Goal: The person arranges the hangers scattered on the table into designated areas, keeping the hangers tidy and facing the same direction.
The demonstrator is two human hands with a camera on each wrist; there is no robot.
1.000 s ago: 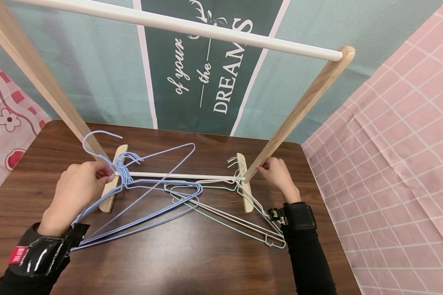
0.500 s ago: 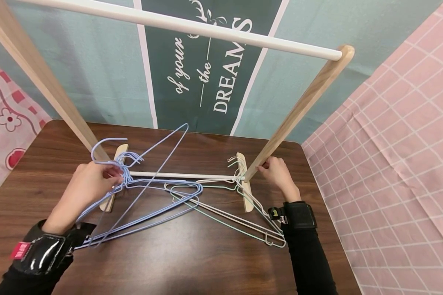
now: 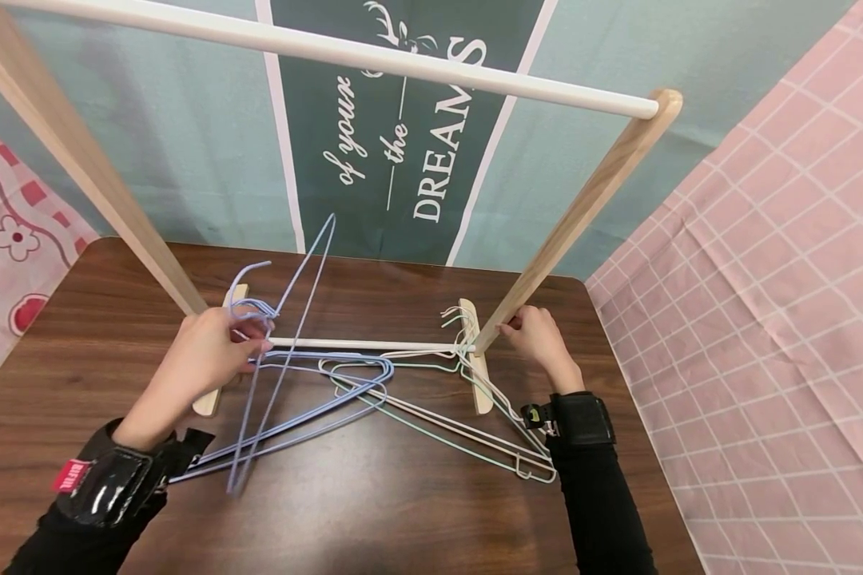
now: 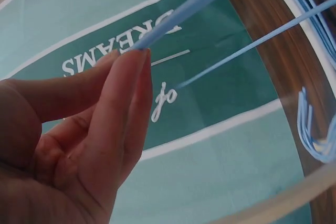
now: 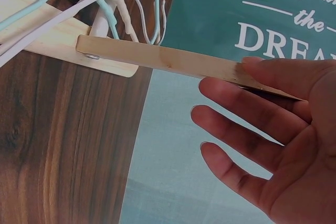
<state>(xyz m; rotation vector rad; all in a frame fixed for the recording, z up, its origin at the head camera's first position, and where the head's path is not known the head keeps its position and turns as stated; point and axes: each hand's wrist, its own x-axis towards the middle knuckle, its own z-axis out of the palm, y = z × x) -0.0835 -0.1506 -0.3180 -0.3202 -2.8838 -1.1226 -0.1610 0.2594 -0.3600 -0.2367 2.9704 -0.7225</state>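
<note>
In the head view my left hand [image 3: 204, 351] pinches a blue hanger [image 4: 184, 14] between thumb and fingers. Its triangle stands nearly edge-on, with the hook at the top left. Behind that hand, more blue hangers [image 3: 260, 307] hang bunched at the left end of the low white rod [image 3: 363, 345] of a garment rack. My right hand [image 3: 542, 343] grips the rack's right wooden upright [image 3: 590, 214] near its base. In the right wrist view, the thumb lies on one side of the upright and the fingers spread on the other.
White and pale green hangers [image 3: 466, 339] cluster at the right end of the low rod. The rack's thick white top bar [image 3: 374, 56] crosses high overhead, and its left upright [image 3: 101, 176] rises on the left. Fabric backdrops [image 3: 784, 263] surround the brown table [image 3: 374, 511].
My left hand has moved right with the pinched blue hanger, which has turned from a broad, flat view to nearly edge-on. My right hand stays on the upright.
</note>
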